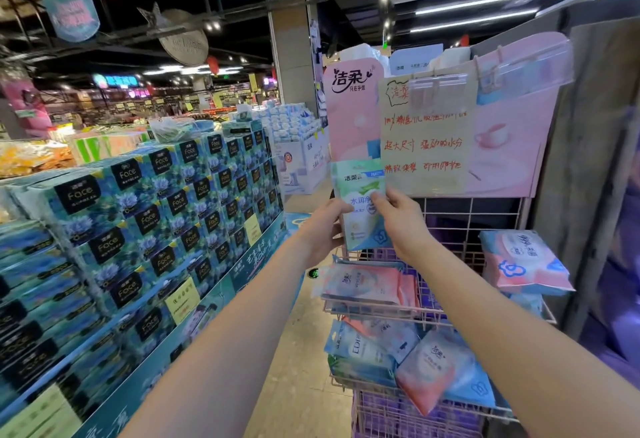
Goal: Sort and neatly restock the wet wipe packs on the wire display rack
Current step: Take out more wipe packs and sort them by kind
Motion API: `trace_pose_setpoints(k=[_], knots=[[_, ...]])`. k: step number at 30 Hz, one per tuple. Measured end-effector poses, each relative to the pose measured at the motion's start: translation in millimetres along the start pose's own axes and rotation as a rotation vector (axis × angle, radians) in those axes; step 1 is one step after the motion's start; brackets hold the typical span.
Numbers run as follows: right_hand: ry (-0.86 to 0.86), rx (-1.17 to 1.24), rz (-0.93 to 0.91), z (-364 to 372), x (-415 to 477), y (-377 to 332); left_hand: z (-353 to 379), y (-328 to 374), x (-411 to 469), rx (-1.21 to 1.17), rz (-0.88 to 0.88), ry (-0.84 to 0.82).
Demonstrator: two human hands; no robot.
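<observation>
A green and white wet wipe pack (360,185) is held upright above the top tier of the pink wire display rack (464,226). My left hand (323,230) grips its left edge and my right hand (401,219) pinches its right side from the front. A pink and blue pack (523,261) lies on the top tier at the right. Flat pink packs (367,283) are stacked on the middle tier. Mixed blue and pink packs (415,361) lie jumbled in the lower basket.
A handwritten paper sign (426,140) and pink header board (502,147) rise behind the rack. A tall stack of blue tissue boxes (138,223) fills the left. A grey partition (595,167) stands at the right. Tiled floor (304,368) runs between stack and rack.
</observation>
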State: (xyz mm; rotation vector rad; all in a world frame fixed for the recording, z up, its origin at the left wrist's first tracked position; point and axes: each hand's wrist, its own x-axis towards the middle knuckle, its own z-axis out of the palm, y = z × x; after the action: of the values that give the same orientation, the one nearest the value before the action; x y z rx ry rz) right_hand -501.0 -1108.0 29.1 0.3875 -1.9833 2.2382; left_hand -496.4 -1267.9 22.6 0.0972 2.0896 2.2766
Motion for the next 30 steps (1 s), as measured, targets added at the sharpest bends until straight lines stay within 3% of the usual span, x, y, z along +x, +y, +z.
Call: trace_pose_setpoints(k=[7, 9, 14, 16, 25, 30], knots=[[-0.034, -0.094, 0.067, -1, 0, 15, -24, -10, 4, 0.121, 0.111, 0.074], [-0.060, -0.317, 0.112, -5, -1, 25, -36, -8, 3, 0.090, 0.092, 0.095], [-0.458, -0.937, 0.164, -2, -20, 34, -62, -10, 8, 0.092, 0.064, 0.051], [-0.509, -1.089, 0.175, 3, -23, 34, -68, -12, 10, 0.092, 0.056, 0.028], [-0.438, -1.419, 0.195, 17, -28, 32, -88, -19, 17, 0.093, 0.048, -0.105], [-0.270, -1.219, 0.171, 15, -40, 30, -89, -22, 19, 0.082, 0.030, -0.137]])
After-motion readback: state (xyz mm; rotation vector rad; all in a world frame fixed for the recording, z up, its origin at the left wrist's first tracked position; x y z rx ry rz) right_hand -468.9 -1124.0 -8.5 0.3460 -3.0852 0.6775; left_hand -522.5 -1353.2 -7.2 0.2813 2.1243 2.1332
